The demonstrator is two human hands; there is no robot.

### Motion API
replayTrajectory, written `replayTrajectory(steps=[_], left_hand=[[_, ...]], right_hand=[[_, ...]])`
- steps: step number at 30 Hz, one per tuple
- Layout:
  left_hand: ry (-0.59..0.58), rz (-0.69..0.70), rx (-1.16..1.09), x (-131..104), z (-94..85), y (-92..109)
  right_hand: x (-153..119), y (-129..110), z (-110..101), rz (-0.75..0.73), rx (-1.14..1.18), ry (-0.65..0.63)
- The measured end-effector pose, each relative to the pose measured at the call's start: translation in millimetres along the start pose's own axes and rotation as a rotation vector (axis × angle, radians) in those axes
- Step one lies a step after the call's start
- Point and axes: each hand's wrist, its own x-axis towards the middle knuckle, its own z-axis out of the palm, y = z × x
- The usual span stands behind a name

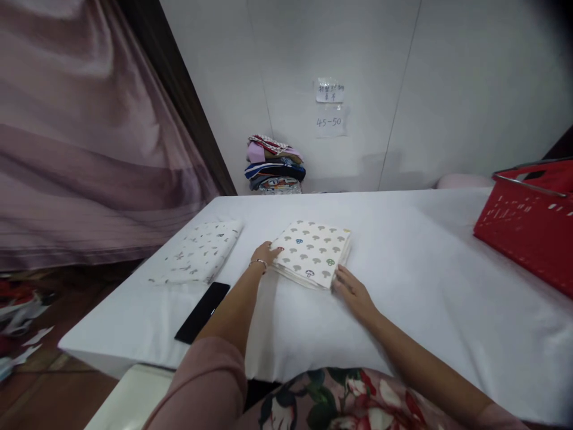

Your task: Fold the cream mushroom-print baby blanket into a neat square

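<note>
A folded white cloth with a mushroom print (311, 251) lies on the white-covered table (403, 251). At its left corner is my left hand (265, 253), closed on the edge with the thumb on top. My right hand (353, 292) touches the lower right corner, its fingers close together against the folded layers. To the left lies another folded white cloth with small scattered prints (197, 251). Below that cloth, a black flat phone-like object (203, 312) rests beside my left forearm.
A red basket with a metal handle (528, 221) stands at the right. Behind the table is a pile of folded fabrics (274, 164) against the wall. A pink curtain (89, 131) hangs at the left. Paper signs (330, 121) are on the wall.
</note>
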Motion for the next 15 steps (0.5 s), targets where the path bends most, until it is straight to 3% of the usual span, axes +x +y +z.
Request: replayTrajectory(steps=[3,6,10,15], left_hand=[[0.115,0.054,0.127,-8,-0.2,8],[0.219,0.272,0.148,-31,14.0,39],[0.087,0.555,0.007,-72,44.0,91],[0.054,0.521,0.105,-97,67.4,127]], right_hand=[[9,5,-3,0.031,0.144,0.112],[20,15,-4,0.127,0.256,0.157],[25,25,-5,0.152,0.309,0.139],[23,23,-7,0.139,0.365,0.099]])
